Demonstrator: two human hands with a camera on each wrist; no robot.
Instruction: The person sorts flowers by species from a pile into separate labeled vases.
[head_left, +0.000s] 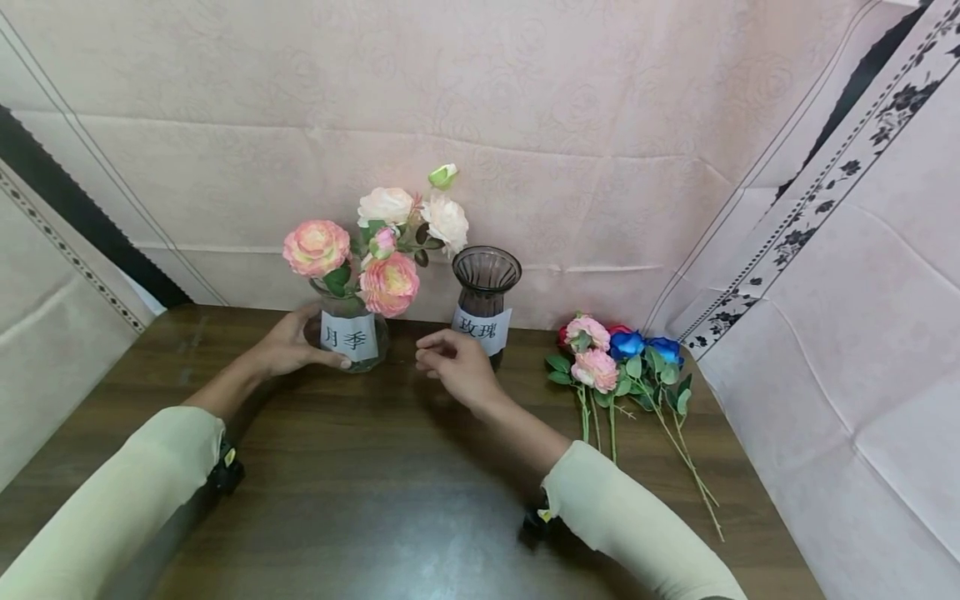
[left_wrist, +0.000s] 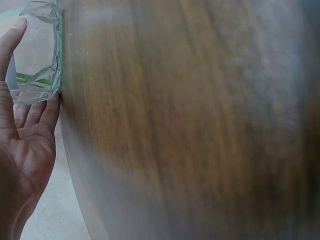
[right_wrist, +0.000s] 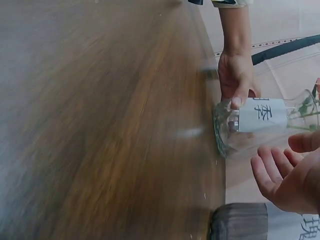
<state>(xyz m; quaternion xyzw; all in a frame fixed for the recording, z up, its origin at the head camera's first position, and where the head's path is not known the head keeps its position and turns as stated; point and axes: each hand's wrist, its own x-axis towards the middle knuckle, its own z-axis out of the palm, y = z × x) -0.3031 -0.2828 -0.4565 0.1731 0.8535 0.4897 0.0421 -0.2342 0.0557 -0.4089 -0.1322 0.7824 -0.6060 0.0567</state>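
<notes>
My left hand holds a clear glass vase low on its left side, thumb across the front and fingers behind. The vase has a white label with Chinese characters and contains pink artificial flowers and cream-white ones. In the left wrist view the thumb and fingers lie around its thick glass base. My right hand, fingers loosely bent and holding nothing, hovers between that vase and a dark ribbed glass vase, overlapping the latter's label in the head view.
On the right of the brown wooden table lie loose pink flowers, blue roses and partly hidden red blooms, their stems toward me. A pale patterned cloth hangs behind the table's back edge.
</notes>
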